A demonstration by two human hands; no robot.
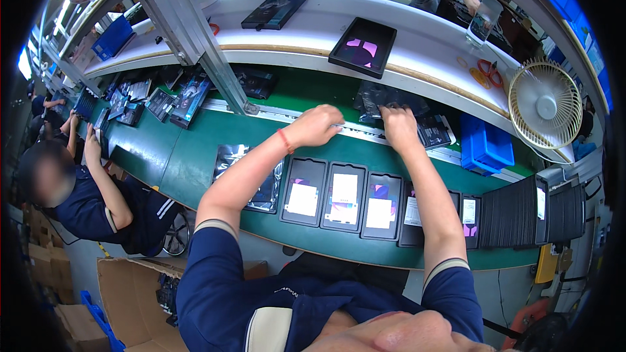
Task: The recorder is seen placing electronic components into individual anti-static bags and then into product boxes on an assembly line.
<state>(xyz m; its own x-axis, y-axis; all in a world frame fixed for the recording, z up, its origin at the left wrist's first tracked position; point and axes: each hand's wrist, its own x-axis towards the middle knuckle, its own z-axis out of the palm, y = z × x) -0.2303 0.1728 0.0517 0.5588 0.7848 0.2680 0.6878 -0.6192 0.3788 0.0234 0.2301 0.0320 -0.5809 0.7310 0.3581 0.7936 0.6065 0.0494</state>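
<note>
My left hand (315, 125), with a red band at its wrist, hovers over the metal rail (267, 112) with fingers curled together; whatever is between them is too small to make out. Farther right, my right hand (399, 125) reaches onto the green belt, its fingers bent over a dark plastic-wrapped package (372, 99). Below my arms, several black trays (285, 212) lie in a row on the green table (195, 150), with white cards (344, 189) and purple-printed pieces in them. A clear-wrapped dark package (264, 195) lies left of the row, partly hidden by my left forearm.
At right stand a long row of black trays (512, 212), a blue bin (482, 146) and a fan (545, 105). The shelf (424, 36) holds another black tray (362, 49), a dark box (274, 12) and orange-handled scissors (490, 73). A co-worker (98, 189) sits at left, near scattered packages (189, 101).
</note>
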